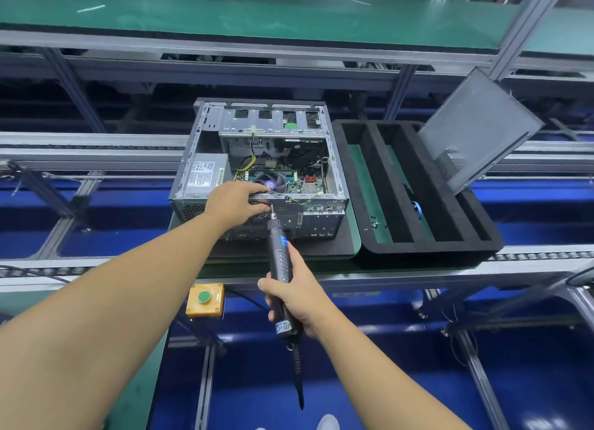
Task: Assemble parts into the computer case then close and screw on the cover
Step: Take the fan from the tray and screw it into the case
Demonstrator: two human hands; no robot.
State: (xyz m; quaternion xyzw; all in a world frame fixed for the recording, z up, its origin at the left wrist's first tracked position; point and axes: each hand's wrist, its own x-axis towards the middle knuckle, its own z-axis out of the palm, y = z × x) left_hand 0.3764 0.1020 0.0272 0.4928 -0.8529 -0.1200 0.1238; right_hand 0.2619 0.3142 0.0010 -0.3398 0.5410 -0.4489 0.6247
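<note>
The open computer case [273,120] lies mid-table [355,233]; its cover [475,130] stands tilted at two o'clock on the black foam tray [418,249]; the left hand [236,204] has its fingers clasped on the case's six o'clock rim; the right hand [297,296] has its fingers wrapped around the electric screwdriver [278,246], whose bit meets the rear panel beside them.

Left grip [236,201], right grip [294,296], clenched.

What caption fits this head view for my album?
Right hand holds an electric screwdriver against the open computer case while the left hand grips its edge.
</note>
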